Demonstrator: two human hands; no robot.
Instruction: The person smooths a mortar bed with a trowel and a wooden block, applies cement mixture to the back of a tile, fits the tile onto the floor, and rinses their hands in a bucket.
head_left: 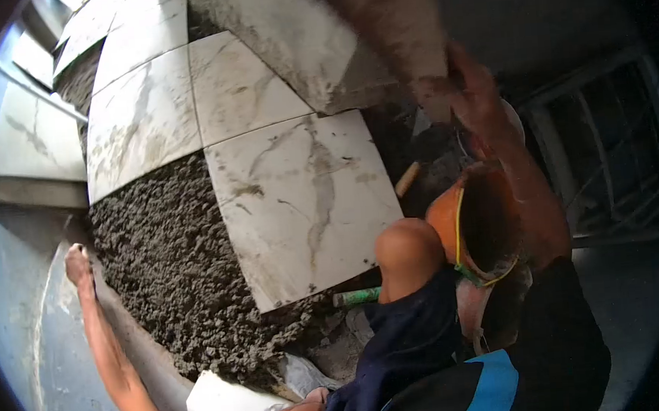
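Note:
My left hand [78, 263] is closed beside the wall at the left edge of the mortar bed. A small dark shape shows just above the fist, too unclear to name. My right hand [480, 92] is raised at the upper right, its fingers wrapped around the end of a long, flat, brownish board [385, 18], blurred and running off the top edge. Between the hands spreads rough grey mortar [168, 247]. A marble-patterned white tile [306, 199] lies beside it, near my bent knee, with smudges of mortar on its face.
More laid tiles [143, 104] continue toward the far end. An orange bucket [445, 216] with a yellow rim tips on its side by my knee. A wooden handle [408, 178] and a green tube-like object [357, 297] lie near the tile. A white tile piece [229, 407] is below.

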